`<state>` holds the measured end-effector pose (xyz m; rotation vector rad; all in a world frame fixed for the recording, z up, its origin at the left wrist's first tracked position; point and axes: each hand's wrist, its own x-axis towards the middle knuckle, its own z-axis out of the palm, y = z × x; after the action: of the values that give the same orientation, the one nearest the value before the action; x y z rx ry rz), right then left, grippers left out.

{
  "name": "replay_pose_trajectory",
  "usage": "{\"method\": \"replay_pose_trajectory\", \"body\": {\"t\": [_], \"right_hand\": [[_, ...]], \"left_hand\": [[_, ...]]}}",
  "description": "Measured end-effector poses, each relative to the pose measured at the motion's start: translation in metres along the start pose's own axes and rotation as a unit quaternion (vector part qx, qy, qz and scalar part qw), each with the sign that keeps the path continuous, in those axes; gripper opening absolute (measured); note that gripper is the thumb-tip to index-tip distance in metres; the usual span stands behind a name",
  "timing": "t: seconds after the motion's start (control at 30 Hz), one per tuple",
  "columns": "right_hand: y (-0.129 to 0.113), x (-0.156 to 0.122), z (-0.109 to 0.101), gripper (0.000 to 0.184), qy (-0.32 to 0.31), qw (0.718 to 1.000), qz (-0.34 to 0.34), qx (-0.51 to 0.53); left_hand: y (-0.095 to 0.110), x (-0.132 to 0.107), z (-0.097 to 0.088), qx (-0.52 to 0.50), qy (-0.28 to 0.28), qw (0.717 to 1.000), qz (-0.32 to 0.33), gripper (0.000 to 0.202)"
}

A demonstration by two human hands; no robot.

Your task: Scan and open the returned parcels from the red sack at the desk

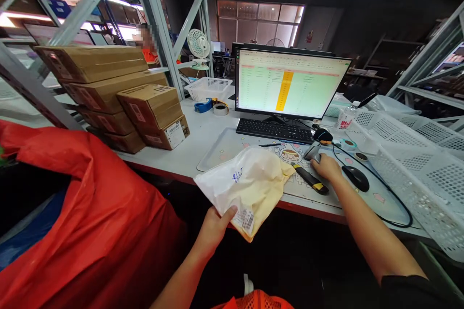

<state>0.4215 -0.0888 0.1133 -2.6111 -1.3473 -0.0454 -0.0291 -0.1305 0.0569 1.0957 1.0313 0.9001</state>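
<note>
My left hand (pixel 216 226) pinches the lower corner of a white and pale yellow mailing bag (pixel 250 174), thumb on top. The bag has blue handwriting and a printed barcode label (pixel 245 220) near my thumb. It is tilted over the desk's front edge. My right hand (pixel 327 168) reaches onto the desk mat, its fingers closed on a grey barcode scanner (pixel 312 152), partly hidden by the hand. Just left of that hand lies a black and yellow utility knife (pixel 310 179). A black mouse (pixel 355 178) rests to its right.
A monitor (pixel 290 82) showing a spreadsheet stands behind a keyboard (pixel 274 130). Cardboard boxes (pixel 105 91) are stacked at left, above a large red sack (pixel 119 212). White plastic baskets (pixel 409 154) line the right. Tape rolls (pixel 220 109) lie at the back; a person (pixel 148 46) is beyond the boxes.
</note>
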Motion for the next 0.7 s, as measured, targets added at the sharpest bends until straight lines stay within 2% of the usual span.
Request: {"method": "replay_pose_trajectory", "body": {"t": [0.1, 0.2, 0.3, 0.43, 0.57, 0.7], "right_hand": [[-0.012, 0.012, -0.008, 0.066, 0.028, 0.999, -0.011, 0.012], [-0.037, 0.039, -0.014, 0.059, 0.038, 0.998, -0.049, 0.023], [-0.068, 0.070, -0.007, 0.052, -0.010, 0.996, -0.078, 0.031], [-0.101, 0.099, 0.012, 0.048, -0.075, 0.994, -0.073, 0.029], [-0.113, 0.106, 0.021, 0.040, -0.106, 0.992, -0.058, 0.023], [-0.117, 0.099, 0.008, 0.045, -0.106, 0.990, -0.081, 0.054]], "left_hand": [[-0.013, 0.004, -0.014, -0.050, 0.056, 0.997, -0.016, 0.067], [-0.026, 0.008, -0.029, -0.070, 0.081, 0.993, -0.058, 0.072], [-0.040, 0.008, -0.040, -0.046, 0.082, 0.992, -0.079, 0.064], [-0.056, 0.005, -0.045, -0.052, 0.083, 0.988, -0.117, 0.045], [-0.060, 0.006, -0.043, -0.061, 0.089, 0.987, -0.116, 0.038], [-0.048, 0.011, -0.043, 0.007, 0.106, 0.992, -0.070, 0.048]]}}
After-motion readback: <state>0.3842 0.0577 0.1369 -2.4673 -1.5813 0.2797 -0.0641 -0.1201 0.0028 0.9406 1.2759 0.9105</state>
